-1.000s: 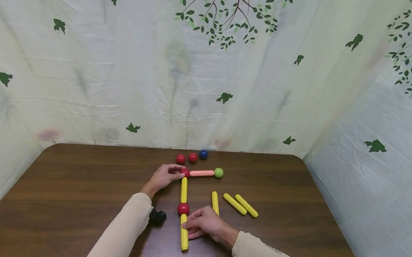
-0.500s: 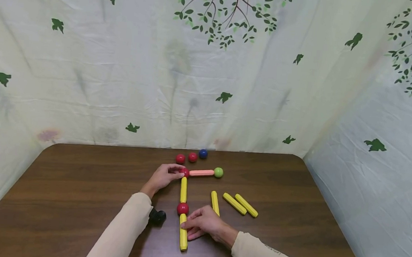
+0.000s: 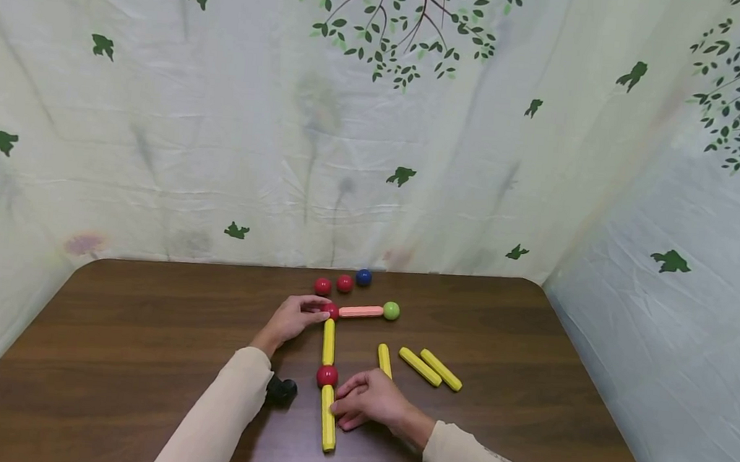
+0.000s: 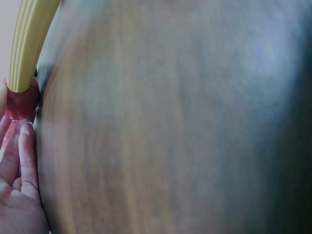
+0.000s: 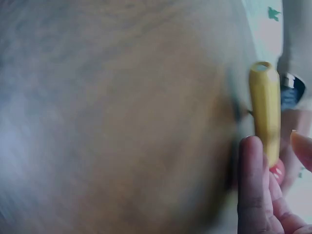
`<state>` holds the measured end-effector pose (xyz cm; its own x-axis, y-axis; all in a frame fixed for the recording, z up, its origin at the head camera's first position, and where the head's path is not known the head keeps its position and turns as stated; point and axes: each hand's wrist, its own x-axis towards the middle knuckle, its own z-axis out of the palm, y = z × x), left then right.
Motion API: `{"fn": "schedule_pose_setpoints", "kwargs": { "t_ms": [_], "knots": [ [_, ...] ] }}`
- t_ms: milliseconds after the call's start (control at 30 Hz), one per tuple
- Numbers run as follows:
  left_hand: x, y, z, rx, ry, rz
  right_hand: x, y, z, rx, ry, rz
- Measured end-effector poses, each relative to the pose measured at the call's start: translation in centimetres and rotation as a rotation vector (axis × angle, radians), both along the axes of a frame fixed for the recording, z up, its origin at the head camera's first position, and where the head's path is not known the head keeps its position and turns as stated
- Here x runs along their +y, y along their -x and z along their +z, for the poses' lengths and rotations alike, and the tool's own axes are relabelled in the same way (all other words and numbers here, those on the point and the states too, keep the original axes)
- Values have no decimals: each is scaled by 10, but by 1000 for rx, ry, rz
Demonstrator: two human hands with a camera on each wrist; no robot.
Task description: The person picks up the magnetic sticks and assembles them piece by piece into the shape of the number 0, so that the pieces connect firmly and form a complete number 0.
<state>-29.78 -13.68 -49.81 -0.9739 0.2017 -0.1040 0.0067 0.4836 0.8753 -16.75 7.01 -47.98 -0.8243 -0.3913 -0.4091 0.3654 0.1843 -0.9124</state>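
In the head view my left hand (image 3: 289, 320) pinches a red ball (image 3: 332, 311) between thumb and fingers. That ball joins a pink stick (image 3: 361, 311), tipped with a green ball (image 3: 391, 310), and a yellow stick (image 3: 329, 342) running toward me. A second red ball (image 3: 327, 376) links this stick to the nearer yellow stick (image 3: 327, 420). My right hand (image 3: 372, 402) lies just right of the nearer stick. In the right wrist view its thumb (image 5: 303, 150) stands apart from the yellow stick (image 5: 265, 112). The left wrist view shows fingers (image 4: 28, 156) at the red ball (image 4: 23, 103).
Two loose red balls (image 3: 344, 283) and a blue ball (image 3: 363, 278) sit at the far edge of the brown table (image 3: 138, 358). Right of the joined pieces lie loose yellow sticks (image 3: 420, 367), one partly behind my right hand. A white curtain (image 3: 253, 142) hangs behind.
My right thumb has come off the nearer yellow stick, and that hand has shifted slightly right. The left hand keeps its pinch on the red ball.
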Motion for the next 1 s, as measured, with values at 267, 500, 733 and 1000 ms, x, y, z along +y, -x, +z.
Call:
{"fn": "schedule_pose_setpoints", "kwargs": {
  "t_ms": [267,500,733,1000],
  "knots": [
    [-5,1,1,-9,-3,12,16,23,19,116,-14,-26],
    [-8,-1,-1,-18,-9,6,19,53,31,263,-43,-118],
    [-9,0,-4,-8,-2,9,15,90,40,443,-181,-192],
    [-2,-2,-3,9,-15,-2,14,135,37,557,-343,-254]
  ]
}}
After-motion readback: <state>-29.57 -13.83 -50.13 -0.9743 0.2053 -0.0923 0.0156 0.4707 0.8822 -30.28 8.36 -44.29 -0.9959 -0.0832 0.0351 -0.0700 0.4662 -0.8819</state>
